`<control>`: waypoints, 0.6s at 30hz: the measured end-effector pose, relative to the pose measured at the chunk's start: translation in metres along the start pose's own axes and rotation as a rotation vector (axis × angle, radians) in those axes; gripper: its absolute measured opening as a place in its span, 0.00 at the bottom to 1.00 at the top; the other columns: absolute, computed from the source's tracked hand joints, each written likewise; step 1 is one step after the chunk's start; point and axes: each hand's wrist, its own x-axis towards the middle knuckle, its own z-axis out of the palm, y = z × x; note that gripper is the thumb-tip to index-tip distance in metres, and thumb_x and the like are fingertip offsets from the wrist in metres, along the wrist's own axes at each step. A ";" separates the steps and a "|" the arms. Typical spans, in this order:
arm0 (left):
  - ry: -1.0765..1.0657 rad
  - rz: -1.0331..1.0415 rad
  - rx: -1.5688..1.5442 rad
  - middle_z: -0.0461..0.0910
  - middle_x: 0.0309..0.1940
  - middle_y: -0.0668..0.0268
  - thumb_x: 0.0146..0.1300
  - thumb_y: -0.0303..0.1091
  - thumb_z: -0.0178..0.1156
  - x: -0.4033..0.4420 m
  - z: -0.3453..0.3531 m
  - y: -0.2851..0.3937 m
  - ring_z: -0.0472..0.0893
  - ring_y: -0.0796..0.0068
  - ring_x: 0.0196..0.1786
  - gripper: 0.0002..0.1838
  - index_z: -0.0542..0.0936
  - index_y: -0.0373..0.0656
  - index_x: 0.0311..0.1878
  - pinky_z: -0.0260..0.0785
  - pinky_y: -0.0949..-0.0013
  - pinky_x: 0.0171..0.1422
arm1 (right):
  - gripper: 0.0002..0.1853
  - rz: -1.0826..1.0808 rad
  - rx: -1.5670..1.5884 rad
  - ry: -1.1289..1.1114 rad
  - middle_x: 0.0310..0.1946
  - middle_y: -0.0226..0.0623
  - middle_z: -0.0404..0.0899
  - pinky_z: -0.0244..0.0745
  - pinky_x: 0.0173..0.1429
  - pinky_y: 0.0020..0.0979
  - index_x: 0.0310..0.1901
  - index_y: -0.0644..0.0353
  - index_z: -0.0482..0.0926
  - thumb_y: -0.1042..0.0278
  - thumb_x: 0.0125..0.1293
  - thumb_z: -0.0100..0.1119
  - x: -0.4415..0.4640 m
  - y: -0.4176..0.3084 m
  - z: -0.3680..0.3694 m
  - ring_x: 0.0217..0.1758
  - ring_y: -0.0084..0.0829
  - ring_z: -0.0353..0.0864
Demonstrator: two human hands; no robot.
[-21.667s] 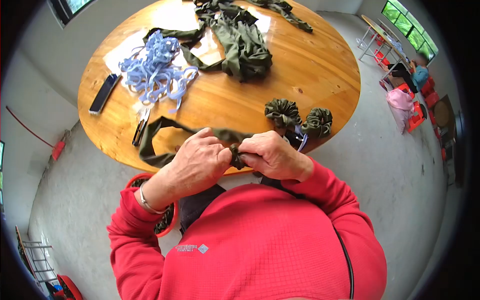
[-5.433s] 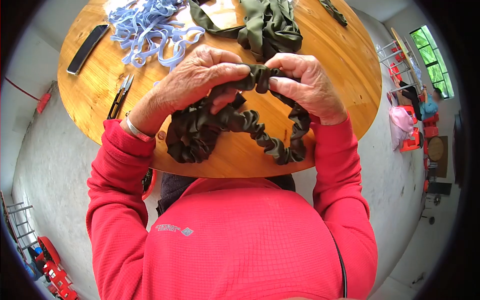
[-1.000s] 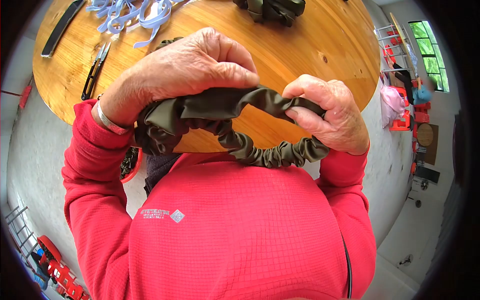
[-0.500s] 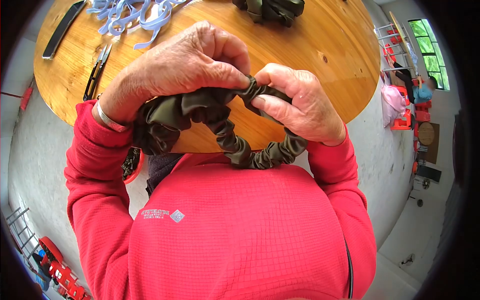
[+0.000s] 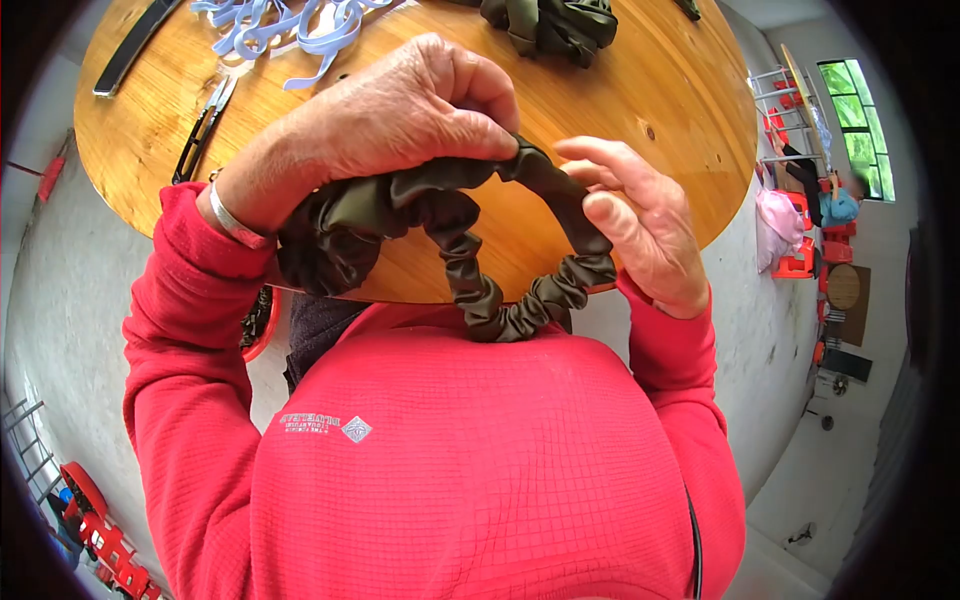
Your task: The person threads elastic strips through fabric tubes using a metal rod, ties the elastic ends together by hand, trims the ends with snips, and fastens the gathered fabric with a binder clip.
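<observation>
Dark green satiny cloth, gathered into a scrunched band, hangs as a loop between the hands at the near edge of the wooden tabletop; left hand holds the top of it, thumb and fingers pinched close; right hand stands just beside the loop's smoother side, its thumb and fingers apart; whether they graze the cloth I cannot tell.

Risk, as I judge it: one small pinch seems to carry much of the loop; if it eases, slick cloth could slide and the gathers bunch or twist; the bulky green folds under the left wrist could tug it sideways; whether they belong to the same piece, unclear; anything slipping over the edge could reach the floor or the red tub below.

Surface: pale blue strips in a tangle, snips near the left forearm, a long black object beyond; more green cloth heaped at the far side.

Room: pink bundle on the right, a person in blue near it; window behind.
</observation>
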 end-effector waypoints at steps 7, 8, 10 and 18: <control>-0.024 -0.090 -0.069 0.76 0.22 0.74 0.56 0.29 0.61 -0.007 0.000 0.007 0.72 0.90 0.25 0.07 0.79 0.34 0.33 0.65 0.82 0.28 | 0.06 0.019 -0.132 -0.227 0.23 0.32 0.77 0.67 0.28 0.22 0.35 0.67 0.80 0.75 0.59 0.60 0.021 -0.017 -0.006 0.24 0.18 0.72; -0.053 -0.117 -0.087 0.76 0.22 0.74 0.56 0.29 0.61 -0.007 0.001 0.006 0.72 0.90 0.24 0.07 0.79 0.34 0.34 0.65 0.82 0.28 | 0.04 0.065 -0.088 -0.238 0.21 0.32 0.76 0.66 0.27 0.22 0.34 0.67 0.80 0.77 0.57 0.59 0.020 -0.016 -0.008 0.23 0.18 0.71; -0.078 -0.149 -0.121 0.77 0.22 0.73 0.57 0.29 0.60 -0.006 0.002 0.004 0.73 0.90 0.24 0.07 0.79 0.33 0.34 0.65 0.82 0.27 | 0.04 0.093 -0.106 -0.270 0.21 0.32 0.76 0.66 0.27 0.22 0.34 0.67 0.80 0.77 0.57 0.60 0.021 -0.021 -0.008 0.22 0.19 0.71; -0.012 -0.064 -0.122 0.77 0.23 0.71 0.59 0.30 0.59 -0.001 -0.001 -0.004 0.73 0.90 0.26 0.08 0.76 0.35 0.37 0.64 0.84 0.27 | 0.07 -0.051 -0.150 -0.020 0.13 0.33 0.69 0.64 0.24 0.25 0.36 0.62 0.76 0.75 0.55 0.63 0.022 -0.007 0.023 0.16 0.24 0.66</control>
